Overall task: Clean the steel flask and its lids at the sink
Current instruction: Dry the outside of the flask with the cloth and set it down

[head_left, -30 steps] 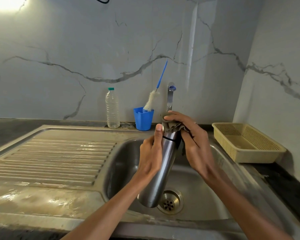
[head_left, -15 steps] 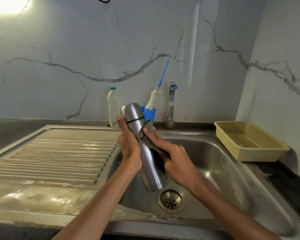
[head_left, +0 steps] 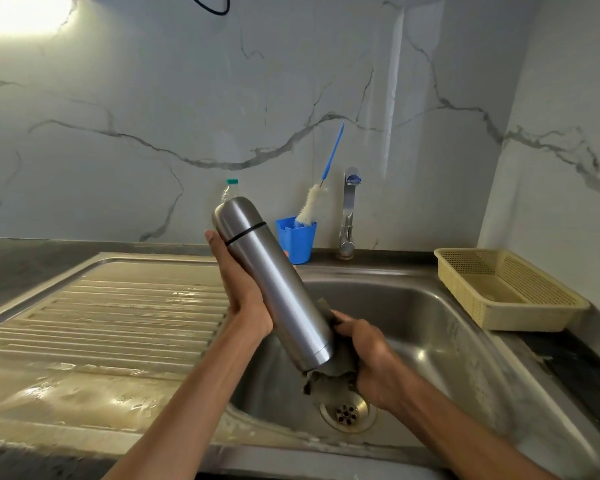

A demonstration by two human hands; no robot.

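Note:
The steel flask (head_left: 274, 278) is tilted over the sink basin (head_left: 430, 327), its capped top up and to the left, its base low above the drain (head_left: 347, 413). My left hand (head_left: 243, 292) grips the flask's middle from the left side. My right hand (head_left: 368, 355) presses a grey scrub cloth (head_left: 329, 379) against the flask's base and lower right side. The steel lid with a black ring sits closed on the flask. No loose lids are in view.
A ribbed draining board (head_left: 111, 323) lies left of the basin. Behind stand a blue cup (head_left: 297, 239) with a bottle brush (head_left: 312, 206), a clear plastic bottle (head_left: 230, 188), and the tap (head_left: 350, 209). A yellow plastic basket (head_left: 499, 289) sits at the right by the wall.
My right hand has slid the cloth down the flask from its top to its base. The flask's top has swung from right to left.

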